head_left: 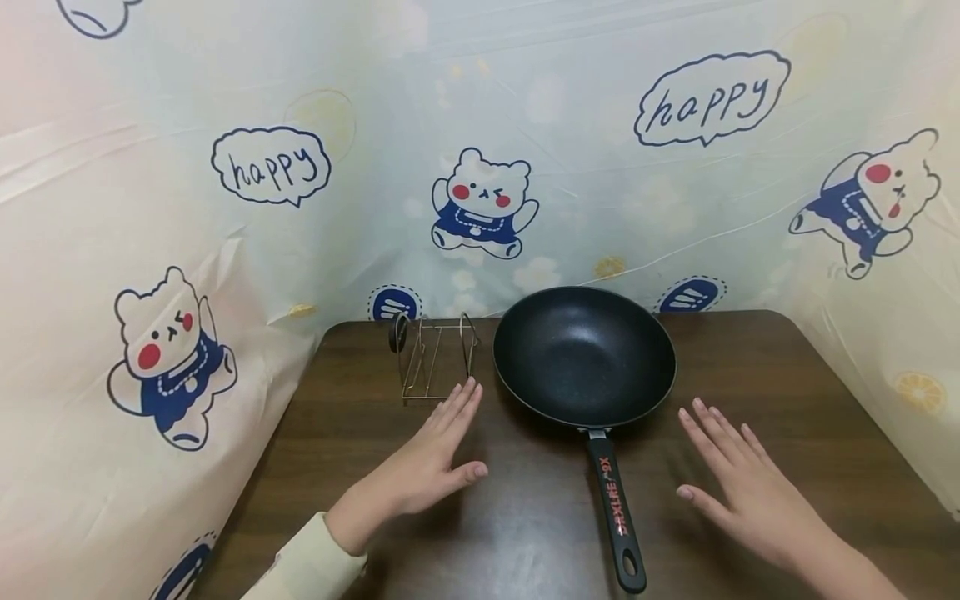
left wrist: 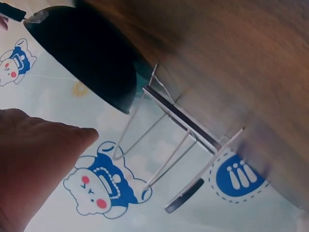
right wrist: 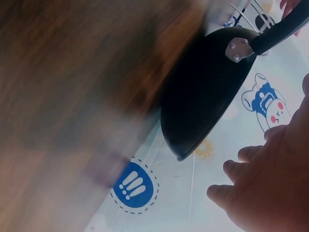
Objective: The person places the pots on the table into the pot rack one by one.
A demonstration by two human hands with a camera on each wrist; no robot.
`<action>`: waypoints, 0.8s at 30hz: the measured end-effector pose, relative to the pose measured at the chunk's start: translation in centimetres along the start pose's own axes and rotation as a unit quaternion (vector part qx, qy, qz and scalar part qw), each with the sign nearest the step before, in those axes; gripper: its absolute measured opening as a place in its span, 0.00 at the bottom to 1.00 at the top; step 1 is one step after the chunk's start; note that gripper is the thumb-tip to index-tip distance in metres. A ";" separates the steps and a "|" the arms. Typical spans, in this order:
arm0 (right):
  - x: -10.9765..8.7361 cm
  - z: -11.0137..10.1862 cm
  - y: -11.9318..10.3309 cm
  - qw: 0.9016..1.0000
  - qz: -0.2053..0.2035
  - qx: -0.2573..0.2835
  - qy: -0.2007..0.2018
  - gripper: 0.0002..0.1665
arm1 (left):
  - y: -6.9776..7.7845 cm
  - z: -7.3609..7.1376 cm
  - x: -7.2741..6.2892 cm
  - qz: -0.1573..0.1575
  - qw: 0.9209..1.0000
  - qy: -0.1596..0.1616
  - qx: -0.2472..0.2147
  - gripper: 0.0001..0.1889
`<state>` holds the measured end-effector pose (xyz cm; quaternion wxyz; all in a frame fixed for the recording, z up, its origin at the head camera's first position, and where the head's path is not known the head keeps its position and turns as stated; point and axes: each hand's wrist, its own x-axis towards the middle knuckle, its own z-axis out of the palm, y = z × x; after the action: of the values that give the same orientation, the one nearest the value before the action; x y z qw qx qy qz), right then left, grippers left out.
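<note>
A black wok sits toward the back of the wooden table, its long black handle with red lettering pointing to the front edge. To its left stands a small metal wire rack with a dark round piece on its left side. My left hand, fingers straight and thumb apart, is nearest the rack's front and holds nothing. On the other side of the handle, my right hand is spread, palm down, also holding nothing. In the right wrist view the wok shows from its side.
The brown wooden table has rounded back corners. Around its back and sides hangs a pale cloth printed with cartoon bears and the word "happy".
</note>
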<state>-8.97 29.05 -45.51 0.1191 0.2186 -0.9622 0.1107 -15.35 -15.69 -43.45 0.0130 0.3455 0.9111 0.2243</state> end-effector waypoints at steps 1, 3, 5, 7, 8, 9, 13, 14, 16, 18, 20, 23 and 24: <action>0.0 0.1 0.0 1.000 0.001 0.005 -0.003 0.55 | 0.0 0.1 0.0 -0.001 1.000 -0.004 -0.010 0.48; -0.1 0.1 -0.2 1.000 0.004 0.016 -0.006 0.54 | 0.2 0.2 -0.1 0.003 0.999 -0.010 -0.036 0.47; -0.1 0.1 -0.4 1.000 0.004 0.029 -0.009 0.53 | 0.2 0.4 -0.2 0.003 0.998 -0.017 -0.062 0.46; -0.2 0.0 -0.6 0.999 0.005 0.048 -0.009 0.52 | 0.3 0.5 -0.4 0.002 0.996 -0.026 -0.087 0.45; -0.2 0.0 -0.7 0.998 0.006 0.062 -0.010 0.51 | 0.4 0.5 -0.4 0.002 0.994 -0.032 -0.102 0.45; -0.2 -0.1 -0.8 0.997 0.007 0.077 -0.011 0.51 | 0.5 0.6 -0.5 0.004 0.993 -0.036 -0.115 0.44; -0.3 -0.3 -1.0 0.988 0.017 0.152 -0.026 0.48 | 0.7 0.7 -0.6 0.002 0.983 -0.063 -0.173 0.41; -0.3 -0.3 -1.0 0.984 0.022 0.172 -0.032 0.46 | 0.8 0.8 -0.6 0.002 0.980 -0.068 -0.186 0.40; -0.3 -0.4 -1.1 0.976 0.034 0.212 -0.048 0.44 | 0.8 1.0 -0.7 -0.002 0.976 -0.075 -0.207 0.39; -0.3 -0.5 -1.1 0.964 0.048 0.255 -0.064 0.41 | 0.7 1.2 -0.6 -0.005 0.972 -0.078 -0.224 0.37; -0.2 -0.6 -1.2 0.950 0.063 0.296 -0.078 0.38 | 0.7 1.4 -0.6 -0.009 0.967 -0.081 -0.241 0.37; 0.0 -0.8 -1.2 0.934 0.072 0.338 -0.093 0.34 | 0.6 1.6 -0.6 -0.004 0.956 -0.089 -0.278 0.37; 0.1 -0.8 -1.2 0.928 0.071 0.353 -0.096 0.33 | 0.6 1.7 -0.6 0.004 0.950 -0.092 -0.297 0.37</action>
<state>-8.33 28.18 -44.55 -0.0673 0.1868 -0.8808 0.4299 -14.21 -14.98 -44.81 0.1977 0.3487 0.7966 0.4526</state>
